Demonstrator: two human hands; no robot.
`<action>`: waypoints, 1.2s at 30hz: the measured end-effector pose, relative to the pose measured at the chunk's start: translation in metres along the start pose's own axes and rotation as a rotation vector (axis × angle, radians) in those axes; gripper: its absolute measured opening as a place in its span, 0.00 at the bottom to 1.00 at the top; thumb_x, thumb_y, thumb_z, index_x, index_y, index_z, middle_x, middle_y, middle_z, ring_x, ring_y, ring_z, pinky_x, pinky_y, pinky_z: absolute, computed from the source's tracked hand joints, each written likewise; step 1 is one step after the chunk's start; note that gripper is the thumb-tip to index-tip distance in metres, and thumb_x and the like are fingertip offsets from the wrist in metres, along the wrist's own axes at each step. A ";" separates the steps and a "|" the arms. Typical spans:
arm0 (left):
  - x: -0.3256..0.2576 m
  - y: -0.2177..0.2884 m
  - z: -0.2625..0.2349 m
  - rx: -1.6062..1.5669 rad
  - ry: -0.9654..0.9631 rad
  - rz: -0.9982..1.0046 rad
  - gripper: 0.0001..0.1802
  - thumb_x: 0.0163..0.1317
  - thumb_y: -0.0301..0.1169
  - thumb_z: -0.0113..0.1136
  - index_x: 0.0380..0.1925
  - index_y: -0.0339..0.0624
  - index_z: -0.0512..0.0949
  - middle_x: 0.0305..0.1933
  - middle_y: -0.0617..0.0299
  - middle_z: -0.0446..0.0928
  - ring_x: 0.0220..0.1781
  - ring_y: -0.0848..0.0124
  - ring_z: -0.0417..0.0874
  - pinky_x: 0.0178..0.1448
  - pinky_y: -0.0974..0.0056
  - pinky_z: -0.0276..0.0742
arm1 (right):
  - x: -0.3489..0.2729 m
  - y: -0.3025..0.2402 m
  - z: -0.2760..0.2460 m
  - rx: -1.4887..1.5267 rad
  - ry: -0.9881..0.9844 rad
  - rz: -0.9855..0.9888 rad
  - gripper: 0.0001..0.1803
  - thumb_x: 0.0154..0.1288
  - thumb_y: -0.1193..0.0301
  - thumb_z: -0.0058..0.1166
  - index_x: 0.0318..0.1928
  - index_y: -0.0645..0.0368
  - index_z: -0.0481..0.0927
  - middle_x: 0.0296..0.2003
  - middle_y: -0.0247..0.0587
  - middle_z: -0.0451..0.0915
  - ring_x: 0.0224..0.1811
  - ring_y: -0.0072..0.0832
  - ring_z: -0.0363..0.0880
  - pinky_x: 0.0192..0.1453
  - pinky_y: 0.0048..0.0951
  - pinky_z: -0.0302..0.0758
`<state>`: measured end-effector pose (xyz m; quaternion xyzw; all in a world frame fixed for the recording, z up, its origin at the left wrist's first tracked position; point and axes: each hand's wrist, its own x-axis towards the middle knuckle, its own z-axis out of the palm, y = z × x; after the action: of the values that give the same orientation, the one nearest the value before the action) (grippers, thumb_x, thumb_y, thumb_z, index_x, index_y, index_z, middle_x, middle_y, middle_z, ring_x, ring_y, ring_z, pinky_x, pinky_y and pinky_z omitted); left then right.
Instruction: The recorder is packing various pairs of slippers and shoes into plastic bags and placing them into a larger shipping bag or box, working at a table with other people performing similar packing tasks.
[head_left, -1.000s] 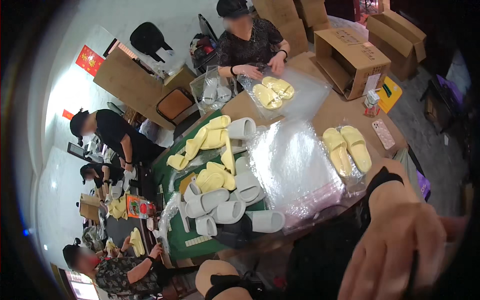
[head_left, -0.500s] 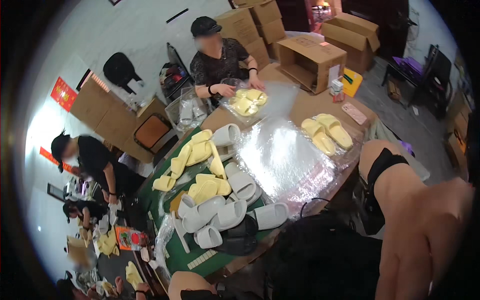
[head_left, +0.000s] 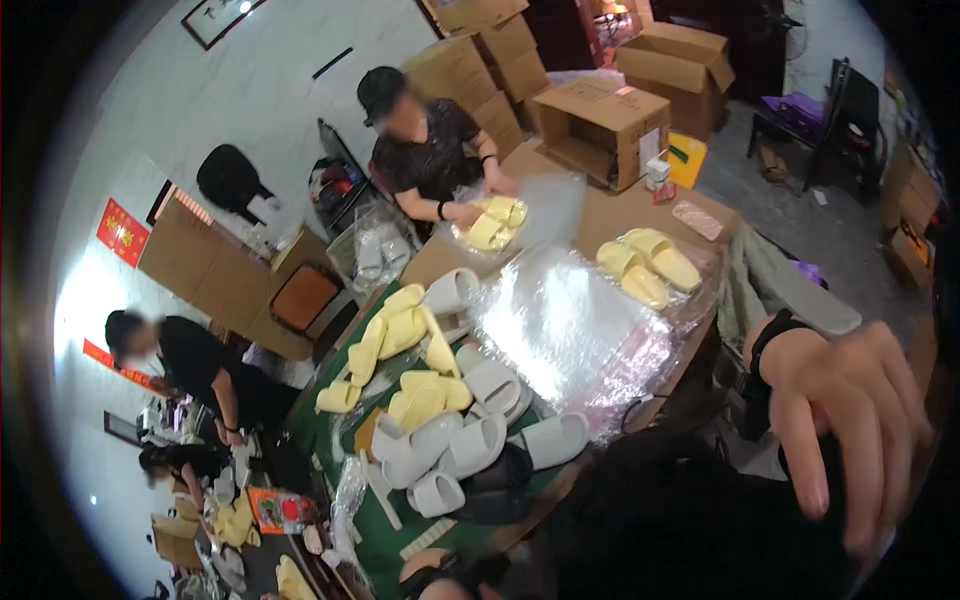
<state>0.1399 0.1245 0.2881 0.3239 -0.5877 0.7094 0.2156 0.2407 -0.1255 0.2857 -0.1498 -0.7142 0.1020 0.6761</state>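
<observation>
Surface (head_left: 605,220): a busy one, this – brown at the far right corner, green toward the left end, footwear right across the middle.
Co-worker (head_left: 430,150): stationed at the far edge, head down, both hands at a clear-bagged yellow pair (head_left: 495,225) lying just inside that edge.
Carton (head_left: 640,125): up by the far right corner, its open end facing left.
Clear bags (head_left: 560,320): a flat, glaring spread in mid-surface, running out to the near edge.
Grey slippers (head_left: 470,450): heaped along the near edge toward the left end, a black slipper (head_left: 512,470) in among them.
Yellow heap (head_left: 400,330): on the green, lying between the grey ones and the far edge.
Near yellow pair (head_left: 668,262): side by side close to the right corner, just beside the clear bags, film showing around it.
Right hand (head_left: 850,420): out past the right corner, well apart from the pair – loosely open, fingers spread and drooping, the palm hidden.
Left hand (head_left: 424,563): only a patch of it beside a dark band, by the near edge's left end; can't tell whether it's open or gripping.
Pink phone (head_left: 697,220): flat at the right corner.
Small box (head_left: 658,172): white, between phone and carton.
</observation>
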 end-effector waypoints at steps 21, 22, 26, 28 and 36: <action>-0.245 0.262 -0.117 0.904 -1.141 -2.136 0.24 0.58 0.34 0.57 0.54 0.42 0.66 0.61 0.43 0.59 0.61 0.46 0.61 0.62 0.48 0.58 | -0.279 0.348 -0.093 -0.576 0.003 1.650 0.26 0.57 0.50 0.54 0.37 0.65 0.77 0.28 0.48 0.78 0.34 0.35 0.76 0.41 0.33 0.73; -0.252 0.259 -0.129 1.075 -1.014 -2.157 0.24 0.57 0.35 0.56 0.54 0.42 0.66 0.60 0.44 0.60 0.61 0.46 0.61 0.61 0.48 0.58 | -0.285 0.362 -0.094 -0.443 0.093 1.789 0.27 0.57 0.49 0.53 0.38 0.65 0.76 0.29 0.49 0.77 0.34 0.37 0.76 0.40 0.35 0.73; -0.272 0.248 -0.184 1.431 -0.744 -2.081 0.25 0.59 0.38 0.54 0.56 0.43 0.65 0.61 0.45 0.60 0.62 0.47 0.60 0.62 0.48 0.58 | -0.295 0.417 -0.077 0.204 0.521 2.094 0.28 0.59 0.51 0.52 0.41 0.67 0.72 0.30 0.50 0.76 0.35 0.42 0.77 0.38 0.42 0.76; -0.281 0.240 -0.195 1.369 -0.991 -2.056 0.26 0.61 0.40 0.53 0.58 0.45 0.65 0.64 0.44 0.56 0.63 0.46 0.59 0.62 0.45 0.55 | -0.304 0.430 -0.057 0.459 0.961 1.822 0.23 0.59 0.63 0.55 0.46 0.70 0.68 0.36 0.50 0.74 0.36 0.41 0.78 0.36 0.38 0.80; -0.307 0.263 -0.223 1.230 -0.915 -2.488 0.28 0.67 0.50 0.35 0.62 0.51 0.62 0.69 0.42 0.48 0.70 0.45 0.46 0.65 0.37 0.47 | -0.170 0.373 -0.062 -0.379 0.908 1.418 0.17 0.54 0.71 0.52 0.43 0.68 0.70 0.26 0.46 0.75 0.20 0.33 0.77 0.21 0.29 0.78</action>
<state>0.1272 0.3071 -0.1354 0.8437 0.4395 0.0404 0.3055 0.3377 0.1603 0.0011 -0.6968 -0.1178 0.3093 0.6364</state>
